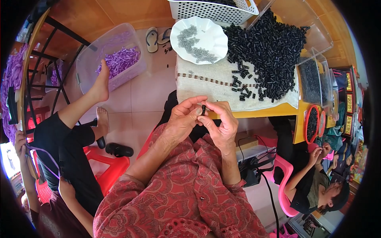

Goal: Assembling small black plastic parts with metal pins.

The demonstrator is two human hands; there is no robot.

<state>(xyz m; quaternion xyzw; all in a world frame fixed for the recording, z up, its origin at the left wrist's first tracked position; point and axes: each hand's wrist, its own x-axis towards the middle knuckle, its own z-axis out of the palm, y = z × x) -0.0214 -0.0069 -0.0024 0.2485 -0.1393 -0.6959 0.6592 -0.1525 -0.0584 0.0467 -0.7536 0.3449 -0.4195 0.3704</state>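
In front of my chest, just off the table's near edge, my left hand (183,119) and my right hand (220,125) meet with pinched fingertips. Between them is a small black cylindrical plastic piece (203,110), held upright by the thumbs and fingers of both hands. Beyond the hands, a large heap of similar black pieces (274,51) covers the right side of the cloth-topped table (198,91). A white scalloped plate (217,35) at the far left of the table bears many tiny clear pieces (194,45).
A white perforated basket (214,12) with black pieces stands behind the plate. Clear bins (313,77) line the right. On the floor at left is a clear tub (85,67) of purple strips. One person (59,170) sits at left, another (317,178) at right.
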